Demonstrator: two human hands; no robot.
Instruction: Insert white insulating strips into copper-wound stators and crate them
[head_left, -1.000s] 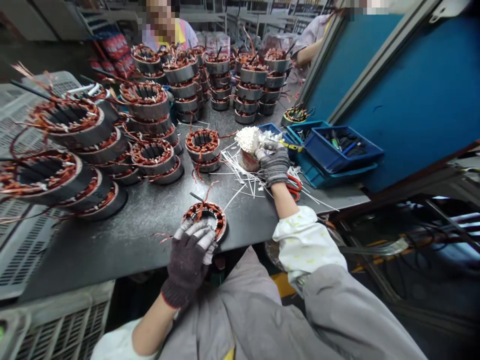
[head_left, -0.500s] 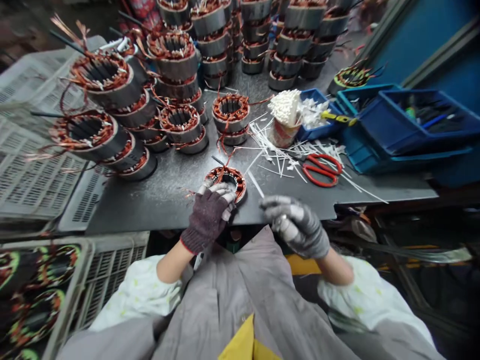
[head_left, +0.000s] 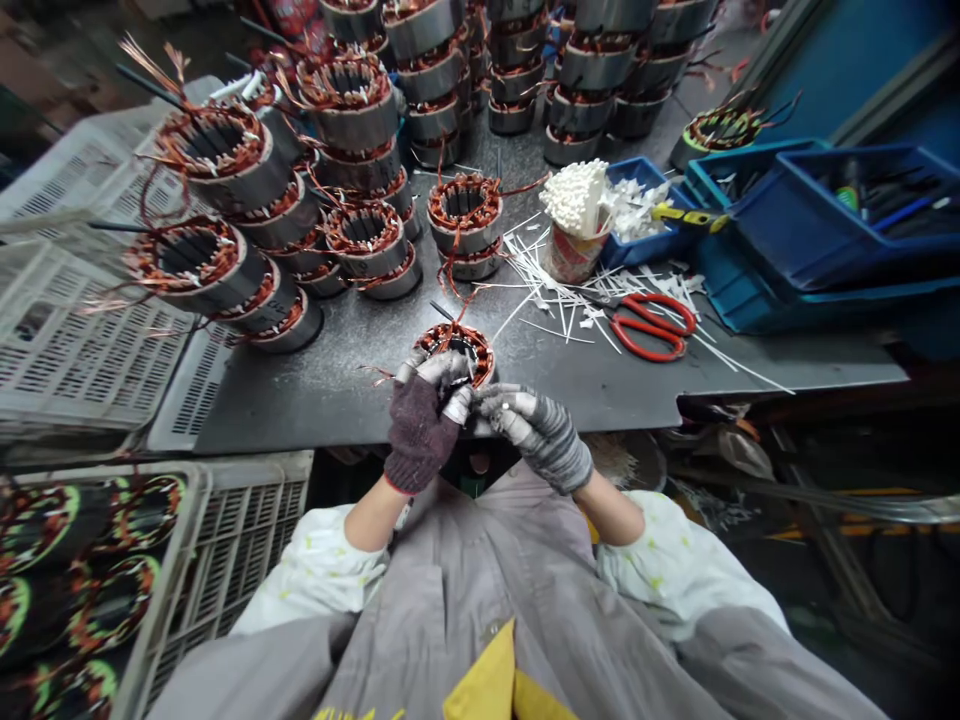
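Observation:
A motor stator (head_left: 459, 347) with copper windings lies flat at the near edge of the dark table (head_left: 322, 390). My left hand (head_left: 421, 415), in a dark knit glove, curls over its near rim and grips it. My right hand (head_left: 534, 425), in a grey glove, is closed in a pinch right beside the left fingers at the stator's rim. What it pinches is too small to make out.
Stacks of wound stators (head_left: 352, 110) crowd the table's left and back. A cup of white ties (head_left: 574, 215), loose ties, red scissors (head_left: 649, 327) and blue bins (head_left: 810, 235) lie to the right. White crates (head_left: 67, 340) stand left; one below holds finished stators.
My right hand left the cup of white ties, came back to the table's near edge and closed in beside my left hand. The view tilted down. My left hand stayed on the stator.

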